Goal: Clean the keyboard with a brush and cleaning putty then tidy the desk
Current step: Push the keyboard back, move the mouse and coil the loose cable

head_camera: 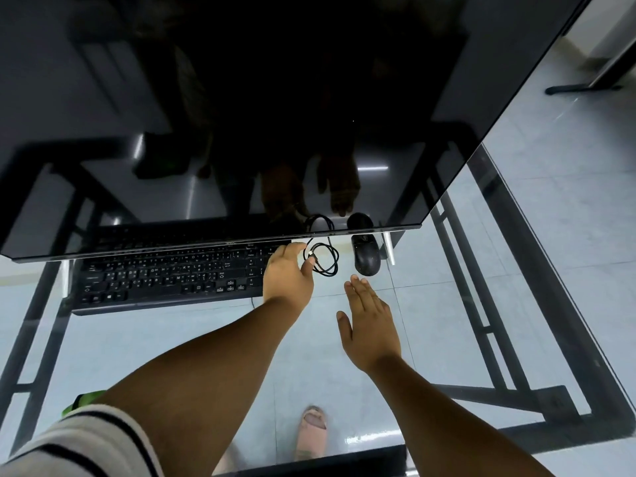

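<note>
Cable (325, 259), black, coiled loosely on glass desk (172, 356), between keyboard (168, 277) right end and mouse (367, 258), under monitor (241, 115) lower edge. Left hand (287, 275) at coil's left side, thumb touching loops; whether fingers pinch cable, cannot tell. Right hand (368, 321) flat, fingers straight, holding nothing, hovering just short of mouse. Cable likely light, limp, springy; coil apt to unravel or slide on glass. Best taken across bunched loops, not by plug end.

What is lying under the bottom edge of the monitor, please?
Under the monitor: keyboard, coiled black cable, black mouse. Their far ends are covered by the screen.
</note>
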